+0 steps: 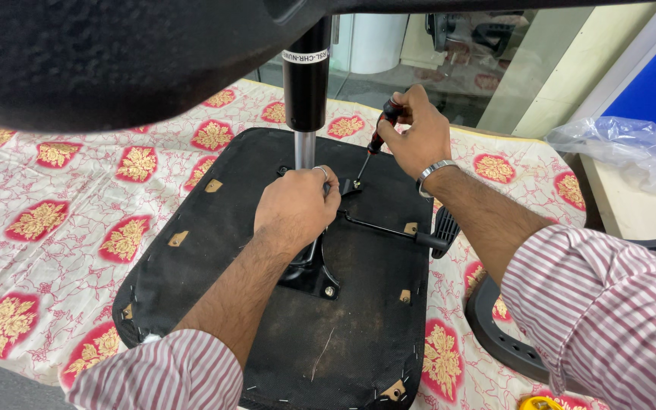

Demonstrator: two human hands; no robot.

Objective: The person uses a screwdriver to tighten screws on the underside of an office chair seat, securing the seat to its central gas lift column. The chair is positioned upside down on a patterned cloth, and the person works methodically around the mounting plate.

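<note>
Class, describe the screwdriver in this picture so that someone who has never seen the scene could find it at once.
Start at the black upturned chair seat lying on the red-and-gold patterned cloth. Beside the gas-lift column rising from its middle, the right hand grips a screwdriver. It is the only slanted tool, dark-handled, its thin shaft angled down to the metal plate.
</note>
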